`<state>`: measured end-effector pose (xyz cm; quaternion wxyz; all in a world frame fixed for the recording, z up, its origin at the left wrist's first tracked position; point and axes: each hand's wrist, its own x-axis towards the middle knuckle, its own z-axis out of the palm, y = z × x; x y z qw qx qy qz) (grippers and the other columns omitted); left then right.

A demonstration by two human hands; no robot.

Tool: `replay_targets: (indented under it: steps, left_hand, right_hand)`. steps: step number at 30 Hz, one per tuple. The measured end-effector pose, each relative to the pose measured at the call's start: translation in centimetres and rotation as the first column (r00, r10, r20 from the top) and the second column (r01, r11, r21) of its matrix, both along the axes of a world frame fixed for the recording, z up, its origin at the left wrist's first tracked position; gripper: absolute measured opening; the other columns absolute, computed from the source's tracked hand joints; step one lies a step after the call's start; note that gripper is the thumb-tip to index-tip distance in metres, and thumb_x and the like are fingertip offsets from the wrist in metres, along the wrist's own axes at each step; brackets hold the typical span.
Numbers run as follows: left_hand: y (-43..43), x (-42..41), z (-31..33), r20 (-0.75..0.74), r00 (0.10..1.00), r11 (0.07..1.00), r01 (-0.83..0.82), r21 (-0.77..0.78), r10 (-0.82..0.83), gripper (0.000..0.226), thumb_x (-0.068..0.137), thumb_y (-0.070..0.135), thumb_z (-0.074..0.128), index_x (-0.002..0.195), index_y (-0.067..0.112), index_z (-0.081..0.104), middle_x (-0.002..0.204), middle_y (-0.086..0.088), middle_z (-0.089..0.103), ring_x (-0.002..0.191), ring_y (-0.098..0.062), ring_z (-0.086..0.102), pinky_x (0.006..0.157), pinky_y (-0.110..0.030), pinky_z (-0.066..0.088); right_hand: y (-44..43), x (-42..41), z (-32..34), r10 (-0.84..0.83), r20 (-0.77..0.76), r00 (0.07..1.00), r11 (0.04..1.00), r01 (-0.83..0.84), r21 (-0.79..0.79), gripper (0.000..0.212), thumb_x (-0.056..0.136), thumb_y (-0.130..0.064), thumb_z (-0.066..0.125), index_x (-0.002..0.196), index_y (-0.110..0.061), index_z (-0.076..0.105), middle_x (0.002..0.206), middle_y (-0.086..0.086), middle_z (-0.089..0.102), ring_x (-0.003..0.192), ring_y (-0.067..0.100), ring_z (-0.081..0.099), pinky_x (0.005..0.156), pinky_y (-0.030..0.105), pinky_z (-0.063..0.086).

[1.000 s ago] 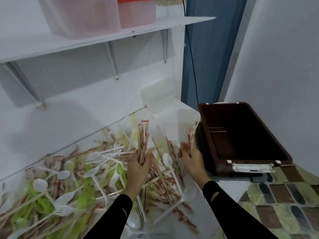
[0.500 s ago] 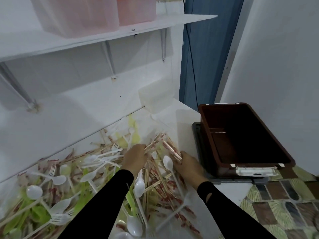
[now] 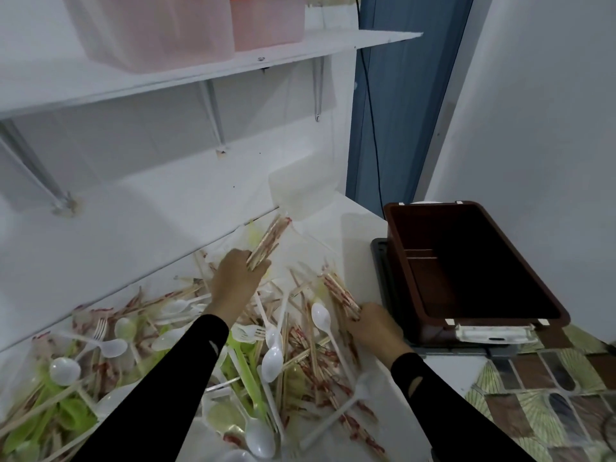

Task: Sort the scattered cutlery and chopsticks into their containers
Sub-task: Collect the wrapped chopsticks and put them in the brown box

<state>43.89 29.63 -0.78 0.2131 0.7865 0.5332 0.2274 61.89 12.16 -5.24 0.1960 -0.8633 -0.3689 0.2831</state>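
Cutlery and chopsticks (image 3: 300, 361) sprawl in one wide heap on the white counter (image 3: 350, 228), all of it left of the brown bin (image 3: 416, 281). That bin is deep, rigid, dark plastic with straight walls and a low partition; nothing shows lying inside it. A clear, frosted tub (image 3: 300, 195) stands off the bin's far left corner.

I judge that I am gathering chopsticks. My left hand (image 3: 233, 281), well left of the bin, has its fingers clamped round a bundle (image 3: 268, 241) that slants away from me. My right hand (image 3: 373, 325), just beside the bin's near left corner, curls its fingers on a second bundle (image 3: 340, 295) lying low on the heap.

To do this well, I should square each bundle's ends, keep the sticks parallel, and lift straight up so that loose pieces don't drag along. The sticks are thin, pale and straight in red-printed paper sleeves, which probably slide easily, so a firm, even squeeze matters.

The white spoons (image 3: 321, 316) are smooth, glossy plastic with oval bowls. The green pieces (image 3: 246, 371) are long and flat. The forks (image 3: 248, 331) are small and white, and their tines are likely to snag.
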Motion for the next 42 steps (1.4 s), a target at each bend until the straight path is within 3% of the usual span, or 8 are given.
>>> replay_targets:
  steps: [7,11,14,17,23,31,39,42]
  left_hand:
    - [-1.7,0.8,2.8,0.303,0.953,0.999,-0.025,0.022,0.017,0.043,0.093,0.051,0.057,0.079,0.011,0.057,0.071,-0.004,0.060,0.068,-0.021,0.057,0.062,-0.034,0.045]
    - [-2.7,1.1,4.2,0.445,0.892,0.997,-0.071,-0.030,0.077,0.034,0.096,0.048,0.054,0.094,0.015,0.063,0.079,0.009,0.063,0.071,-0.003,0.057,0.056,-0.009,0.038]
    - [-2.5,0.6,4.5,0.491,0.864,0.994,-0.086,-0.063,0.106,0.033,0.096,0.047,0.054,0.100,0.016,0.065,0.082,0.016,0.063,0.071,0.002,0.056,0.055,-0.006,0.036]
    - [-2.3,-0.2,4.1,0.498,0.859,0.992,-0.088,-0.086,0.119,0.034,0.095,0.047,0.054,0.100,0.016,0.067,0.080,0.015,0.063,0.069,-0.001,0.057,0.059,-0.017,0.037]
    - [-1.9,-1.2,3.1,0.454,0.878,0.988,-0.111,-0.111,0.149,0.036,0.096,0.049,0.052,0.098,0.016,0.067,0.079,0.014,0.062,0.069,0.000,0.057,0.058,-0.017,0.038]
    - [-2.3,-0.8,2.7,0.457,0.879,0.989,-0.103,-0.103,0.139,0.034,0.096,0.046,0.054,0.091,0.015,0.068,0.075,0.013,0.062,0.065,-0.004,0.056,0.059,-0.024,0.039]
    - [-2.9,-1.0,3.0,0.420,0.900,0.992,-0.082,-0.095,0.115,0.035,0.097,0.045,0.054,0.097,0.013,0.069,0.077,0.014,0.064,0.064,-0.002,0.057,0.056,-0.018,0.038]
    - [-3.4,-1.3,3.1,0.413,0.905,0.994,-0.067,-0.087,0.098,0.037,0.096,0.046,0.053,0.099,0.013,0.068,0.079,0.016,0.064,0.067,-0.002,0.058,0.057,-0.019,0.039]
  right_hand:
    - [1.4,-0.9,0.2,-0.012,0.085,0.996,1.000,0.010,0.019,0.027,0.092,-0.044,0.057,0.085,-0.019,0.063,0.086,0.002,0.066,0.081,0.026,0.065,0.063,0.024,0.043]
    - [2.9,-1.7,0.4,-0.005,0.162,0.987,1.000,0.003,0.013,0.025,0.093,-0.039,0.057,0.098,-0.015,0.061,0.097,0.006,0.064,0.090,0.029,0.063,0.068,0.026,0.041]
    - [3.6,-1.8,-0.1,-0.015,0.223,0.975,1.000,0.012,0.015,0.025,0.093,-0.030,0.054,0.113,-0.013,0.056,0.115,0.008,0.059,0.102,0.030,0.063,0.076,0.031,0.045]
    - [3.6,-1.5,-0.3,-0.030,0.223,0.974,0.999,0.024,0.029,0.021,0.093,-0.023,0.051,0.111,-0.017,0.059,0.115,0.006,0.057,0.099,0.030,0.063,0.078,0.031,0.048]
    - [3.0,-0.9,-1.0,-0.040,0.178,0.983,0.998,0.032,0.051,0.023,0.093,-0.028,0.049,0.106,-0.011,0.057,0.106,0.007,0.064,0.095,0.030,0.063,0.070,0.030,0.046]
    - [2.7,-0.6,-1.5,-0.114,0.149,0.982,0.993,0.110,0.032,0.039,0.092,-0.040,0.058,0.116,-0.009,0.058,0.115,0.008,0.058,0.101,0.030,0.064,0.081,0.034,0.051]
    - [3.2,-0.4,-1.1,-0.099,0.167,0.981,0.993,0.107,-0.043,0.025,0.087,-0.021,0.061,0.108,-0.010,0.065,0.107,0.006,0.069,0.097,0.029,0.068,0.067,0.026,0.044]
    - [3.8,-1.1,-1.3,-0.134,0.210,0.968,0.988,0.148,-0.049,0.026,0.088,-0.014,0.060,0.113,-0.009,0.061,0.115,0.007,0.066,0.103,0.028,0.067,0.076,0.029,0.050]
